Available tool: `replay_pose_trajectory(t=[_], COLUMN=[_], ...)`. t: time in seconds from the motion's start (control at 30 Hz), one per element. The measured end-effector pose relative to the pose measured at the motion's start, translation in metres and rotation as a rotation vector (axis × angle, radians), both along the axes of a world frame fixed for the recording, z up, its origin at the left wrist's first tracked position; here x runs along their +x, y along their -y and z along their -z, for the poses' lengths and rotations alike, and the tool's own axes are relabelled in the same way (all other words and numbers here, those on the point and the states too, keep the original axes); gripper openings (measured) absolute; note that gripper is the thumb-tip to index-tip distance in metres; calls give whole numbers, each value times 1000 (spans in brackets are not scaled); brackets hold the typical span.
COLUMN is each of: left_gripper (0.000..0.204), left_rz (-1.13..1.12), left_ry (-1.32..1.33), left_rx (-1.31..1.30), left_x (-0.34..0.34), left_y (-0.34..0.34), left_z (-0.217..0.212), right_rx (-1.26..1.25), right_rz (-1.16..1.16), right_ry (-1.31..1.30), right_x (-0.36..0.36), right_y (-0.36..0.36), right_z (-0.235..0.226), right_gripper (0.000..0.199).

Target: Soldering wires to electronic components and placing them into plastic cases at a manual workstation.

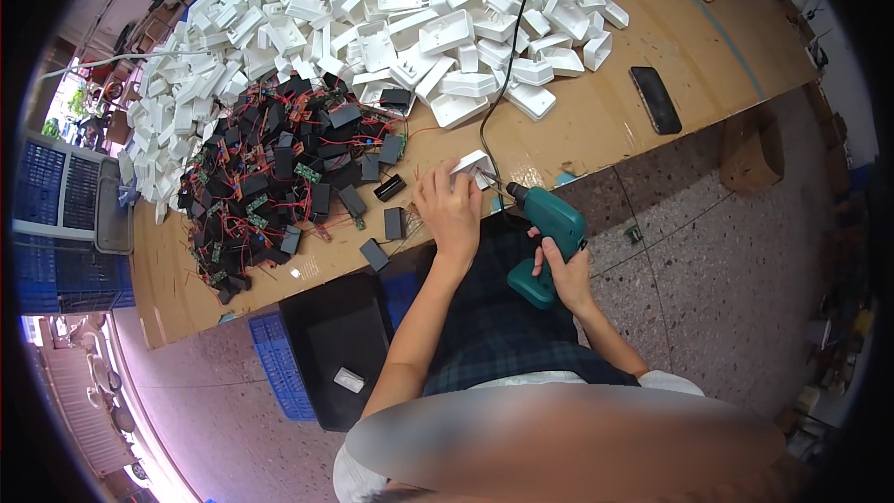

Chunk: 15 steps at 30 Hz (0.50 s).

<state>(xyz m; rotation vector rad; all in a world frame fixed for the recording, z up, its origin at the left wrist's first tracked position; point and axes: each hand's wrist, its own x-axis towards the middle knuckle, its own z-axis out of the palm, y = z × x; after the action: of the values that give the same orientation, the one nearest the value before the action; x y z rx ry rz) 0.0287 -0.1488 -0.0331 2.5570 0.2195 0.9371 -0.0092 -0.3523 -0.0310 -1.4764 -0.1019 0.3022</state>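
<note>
Bench's (596,121) still buried in white shells (391,19) and black modules (279,168) — your left hand (451,210) pins one shell (473,168) at the edge, right hand (563,270) gripping the drill (545,233) — loads left, I'd guess.

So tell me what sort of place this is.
Most likely a small electronics assembly workshop. A big pile of white plastic casings and a heap of black modules with red wires cover the wooden workbench, and the right hand holds a teal power screwdriver against one casing under the left hand.
</note>
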Motion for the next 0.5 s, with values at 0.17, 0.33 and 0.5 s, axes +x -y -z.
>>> replay_pose_trajectory(t=[0.17, 0.33, 0.5], left_gripper=[13, 11, 14], left_rz=[4, -14, 9], left_ry=[-13, -17, -32], left_rx=[16, 26, 13], left_x=[0, 0, 1], left_y=[-1, -2, -1], left_z=[-4, -5, -6], right_rx=[17, 33, 9], right_rz=[12, 73, 29], right_ry=[1, 1, 2], right_x=[0, 1, 1], right_y=[-2, -10, -4], right_z=[1, -10, 2], right_gripper=[31, 22, 27])
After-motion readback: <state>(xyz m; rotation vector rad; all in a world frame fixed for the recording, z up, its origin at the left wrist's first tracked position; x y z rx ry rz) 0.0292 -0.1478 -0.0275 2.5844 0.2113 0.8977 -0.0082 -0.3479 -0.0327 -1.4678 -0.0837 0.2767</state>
